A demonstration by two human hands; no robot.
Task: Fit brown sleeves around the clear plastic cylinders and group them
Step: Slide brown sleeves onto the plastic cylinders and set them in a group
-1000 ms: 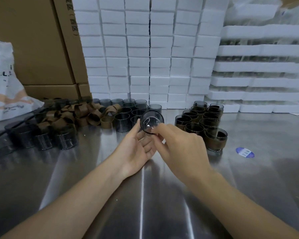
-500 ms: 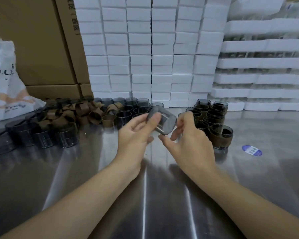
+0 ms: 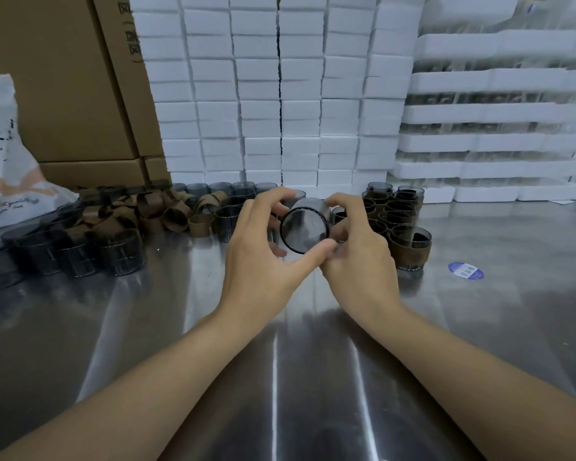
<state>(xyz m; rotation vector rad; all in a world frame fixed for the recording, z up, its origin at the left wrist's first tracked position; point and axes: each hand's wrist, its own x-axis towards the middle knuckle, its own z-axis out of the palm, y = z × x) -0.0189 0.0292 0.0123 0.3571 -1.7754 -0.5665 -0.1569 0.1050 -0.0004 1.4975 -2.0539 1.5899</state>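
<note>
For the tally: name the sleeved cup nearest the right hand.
The front cup of the group on the right, standing alone ahead of the rest, just beside the right hand. The other sleeved cups are packed behind it.

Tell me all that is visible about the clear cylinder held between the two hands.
The clear cylinder is short, smoky, see-through plastic with a dark rim. It is in the air above the metal table, tipped on its side, with one round end facing the camera. The left hand and the right hand grip it with fingers and thumbs. No brown sleeve shows on it.
</note>
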